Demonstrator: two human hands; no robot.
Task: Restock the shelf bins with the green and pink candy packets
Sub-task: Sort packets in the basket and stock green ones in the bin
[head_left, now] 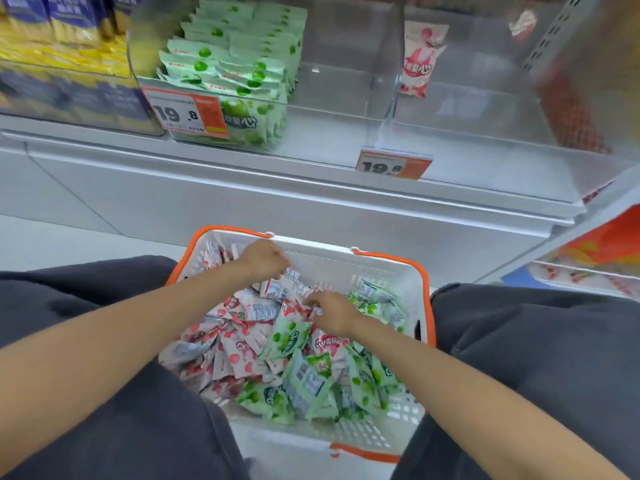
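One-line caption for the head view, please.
Left hand and right hand pick through packets in the basket below the shelf bins.

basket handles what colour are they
Orange handles on a white basket; shows best in the head view.

Between ten and eleven o'clock a price tag (187,114) is hanging on the clear bin (339,98), showing 19.8. A second tag (393,164), between one and two o'clock on the shelf edge (242,168), is showing 19.8 as well. A green packet (247,123) behind the first tag and a pink packet (417,64) at one o'clock are each showing 心. Print on the loose packets (277,341) in the basket (346,261) is coming out too small to read.
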